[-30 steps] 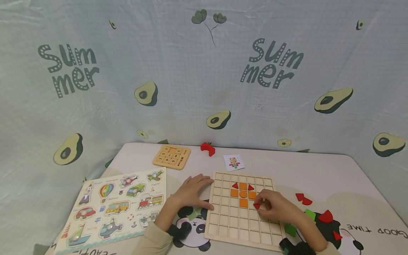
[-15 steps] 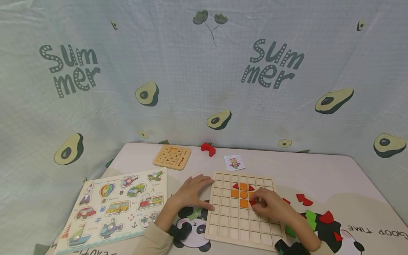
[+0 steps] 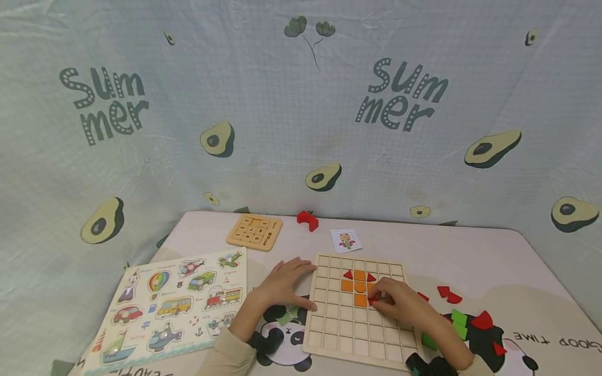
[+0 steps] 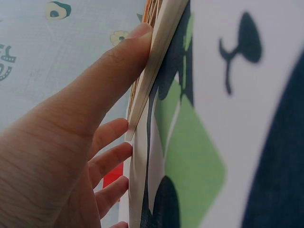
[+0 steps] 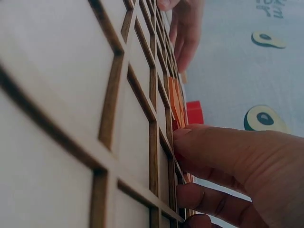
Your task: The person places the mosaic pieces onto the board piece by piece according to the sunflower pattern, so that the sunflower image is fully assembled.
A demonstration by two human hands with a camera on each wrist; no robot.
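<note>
A wooden grid board [image 3: 338, 331] lies on the table. On it, orange squares [image 3: 360, 300] surround an orange round piece [image 3: 359, 287], and two small red triangles [image 3: 348, 274] flank the top square. My right hand [image 3: 397, 300] pinches a small red piece [image 3: 371, 301] at the cell right of the lowest orange square; its fingers hide most of it. In the right wrist view the thumb [image 5: 209, 142] is right at the grid. My left hand [image 3: 284, 284] rests at the board's left edge, thumb and fingers spread, touching the side [image 4: 156, 61] in the left wrist view.
Green squares [image 3: 459, 316] and several red pieces [image 3: 482, 320] lie right of the board. Behind it are a pattern card [image 3: 346, 241], red arched blocks [image 3: 308, 220] and a number slide puzzle [image 3: 254, 232]. A vehicle picture puzzle [image 3: 174, 308] lies at the left.
My right hand has moved left across the board with the red piece, up to the lowest orange square, and has stayed there over the last half second. The left hand keeps its place.
</note>
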